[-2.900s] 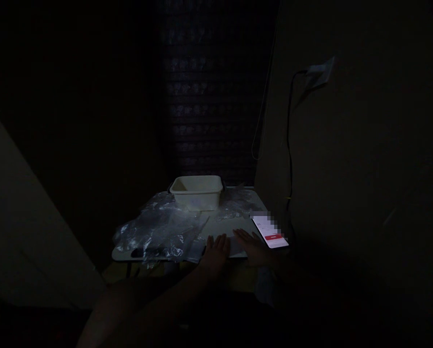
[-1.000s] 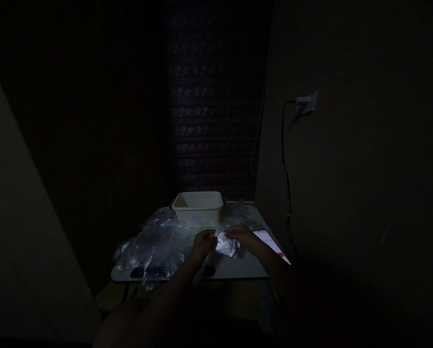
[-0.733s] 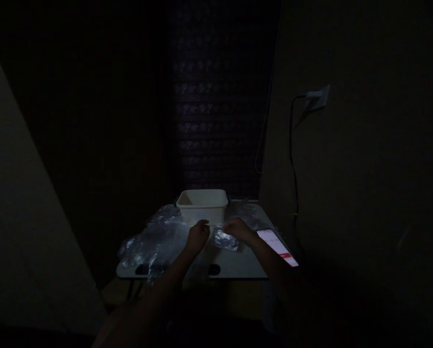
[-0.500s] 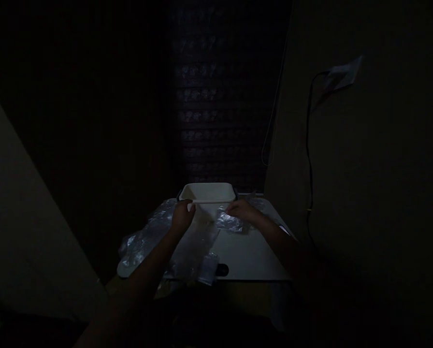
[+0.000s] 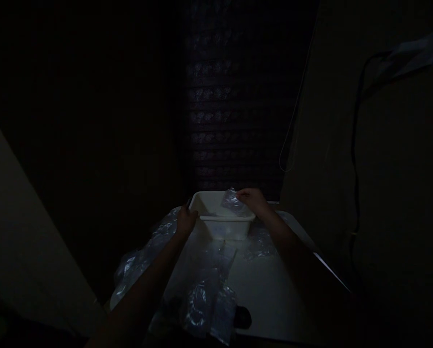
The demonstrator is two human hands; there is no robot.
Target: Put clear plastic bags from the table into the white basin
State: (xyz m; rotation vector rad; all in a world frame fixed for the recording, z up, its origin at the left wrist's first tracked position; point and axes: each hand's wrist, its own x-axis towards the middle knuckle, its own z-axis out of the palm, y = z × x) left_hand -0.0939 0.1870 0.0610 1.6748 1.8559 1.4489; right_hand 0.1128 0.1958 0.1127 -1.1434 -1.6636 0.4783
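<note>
A white plastic tub (image 5: 224,228) stands toward the far side of the white table. My left hand (image 5: 186,221) is closed at the tub's front left corner, thumb toward the rim; its other fingers are hard to see in the dark. Pinched in the fingers of my right hand (image 5: 253,199) is a small clear plastic bag (image 5: 233,201), which hangs over the tub's opening near its right side. Something thin and clear lies inside the tub, too dim to name. More clear plastic bags (image 5: 198,302) are spread over the table beneath and beside my left forearm.
Another clear plastic piece (image 5: 262,244) lies right of the tub. A dark oval (image 5: 242,317) shows at the table's (image 5: 270,290) near edge. A dark slatted blind (image 5: 216,116) hangs behind. On the right wall a black cord (image 5: 354,145) runs down. The room is very dim.
My right hand has lifted the small clear bag from the tabletop to above the tub. My left hand has shifted from the tub's front to its left corner. The view has moved closer.
</note>
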